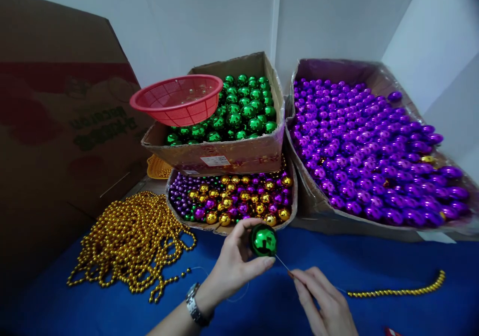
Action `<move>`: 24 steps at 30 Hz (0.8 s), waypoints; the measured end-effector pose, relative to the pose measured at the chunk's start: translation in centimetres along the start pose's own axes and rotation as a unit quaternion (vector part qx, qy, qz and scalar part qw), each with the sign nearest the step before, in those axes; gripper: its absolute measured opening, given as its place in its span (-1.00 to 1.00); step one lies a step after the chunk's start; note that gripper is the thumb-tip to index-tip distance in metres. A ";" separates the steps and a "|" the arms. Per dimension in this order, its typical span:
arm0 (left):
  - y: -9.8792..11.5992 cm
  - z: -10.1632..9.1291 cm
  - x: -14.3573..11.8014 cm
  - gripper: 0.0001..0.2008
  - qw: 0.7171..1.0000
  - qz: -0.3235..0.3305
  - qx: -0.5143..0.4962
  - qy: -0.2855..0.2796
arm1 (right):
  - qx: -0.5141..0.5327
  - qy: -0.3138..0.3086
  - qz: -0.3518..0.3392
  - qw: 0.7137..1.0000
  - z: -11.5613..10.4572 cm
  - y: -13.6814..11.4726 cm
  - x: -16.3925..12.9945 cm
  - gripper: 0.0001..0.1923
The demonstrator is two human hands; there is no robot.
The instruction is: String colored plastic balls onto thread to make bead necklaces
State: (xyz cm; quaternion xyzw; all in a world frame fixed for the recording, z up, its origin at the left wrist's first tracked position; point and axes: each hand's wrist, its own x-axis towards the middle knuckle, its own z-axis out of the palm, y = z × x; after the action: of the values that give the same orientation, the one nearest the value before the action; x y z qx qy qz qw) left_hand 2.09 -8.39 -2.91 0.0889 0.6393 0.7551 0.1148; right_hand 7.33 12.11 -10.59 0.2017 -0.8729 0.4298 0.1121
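Note:
My left hand [235,262], with a watch [195,305] at the wrist, holds a large shiny green bead [264,241] between thumb and fingers. Close by on the right, my right hand [325,300] pinches a thin needle [283,263] whose far end meets the lower right side of the green bead. How deep its tip sits inside is hidden. Pale thread [239,296] loops under my left wrist from a heap of gold bead strands [127,241]. Beyond my right hand, a short row of gold beads [396,292] lies on the blue table surface [295,251].
A carton [247,159] of green balls bears a red plastic basket [175,109]. Below it is a box [294,201] of mixed purple, gold and green beads. A large box [310,196] of purple balls stands right. A tall carton [56,176] and yellow basket [157,168] are left.

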 end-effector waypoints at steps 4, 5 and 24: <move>-0.4 -0.1 0.0 -0.45 1.000 -0.008 -0.017 0.003 | 0.004 0.007 0.006 1.000 0.0 -0.2 0.1 -0.75; -0.5 -0.1 -0.1 -0.44 1.000 -0.010 -0.015 0.001 | 0.003 0.007 0.005 1.000 0.0 -0.2 0.1 -0.75; -0.3 -2.2 6.6 -0.79 0.881 0.116 0.457 -0.037 | 0.016 0.013 0.034 0.999 0.1 0.7 -0.9 -0.78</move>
State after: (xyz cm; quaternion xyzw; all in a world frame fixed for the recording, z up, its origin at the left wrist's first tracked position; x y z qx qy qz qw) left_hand -4.80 -8.49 -3.65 0.2327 0.8938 0.3834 -0.0037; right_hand 7.83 12.59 -11.46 0.1685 -0.8708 0.4496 0.1055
